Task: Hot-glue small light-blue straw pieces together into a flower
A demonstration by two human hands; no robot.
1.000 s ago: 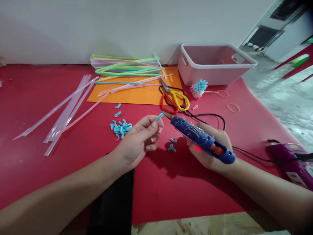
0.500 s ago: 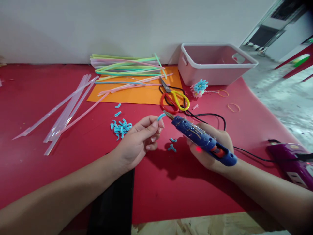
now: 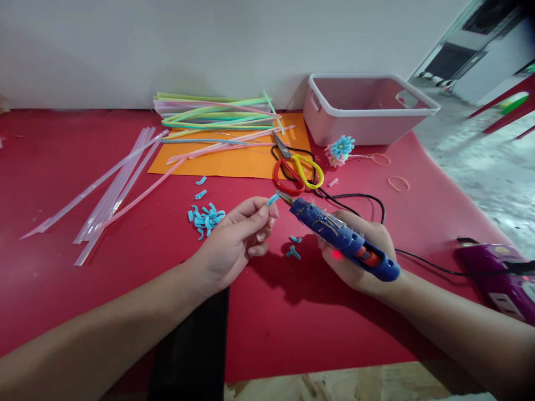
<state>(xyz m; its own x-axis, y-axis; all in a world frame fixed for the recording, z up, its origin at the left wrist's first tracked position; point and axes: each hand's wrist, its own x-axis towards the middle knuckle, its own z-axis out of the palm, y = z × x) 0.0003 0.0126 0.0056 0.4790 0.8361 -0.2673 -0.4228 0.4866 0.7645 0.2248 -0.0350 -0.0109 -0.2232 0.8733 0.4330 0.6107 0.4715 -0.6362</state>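
Note:
Between thumb and fingertips, my left hand (image 3: 238, 242) pinches a short blue fuzzy piece (image 3: 273, 199). My right hand (image 3: 359, 245) is wrapped round a blue glue gun (image 3: 334, 231), whose metal nozzle points left and meets or nearly meets the end of that piece. Left of my left hand lies a pile of short blue pieces (image 3: 207, 218). Below the nozzle, a few more blue pieces (image 3: 294, 252) rest on the red table (image 3: 267, 334). Scissors (image 3: 297, 164) with one red and one yellow handle lie beyond the nozzle.
Fuzzy sticks (image 3: 217, 114) lie on orange paper (image 3: 217, 165); clear glue sticks (image 3: 119, 184) are at left. A pink bin (image 3: 368, 125) stands behind a blue and pink flower (image 3: 341, 147). A purple power strip (image 3: 497, 278) is at right, a black flat object (image 3: 192, 345) in front.
My right hand and the glue gun have shifted slightly left. My left hand keeps its pinch on the blue piece, almost unmoved.

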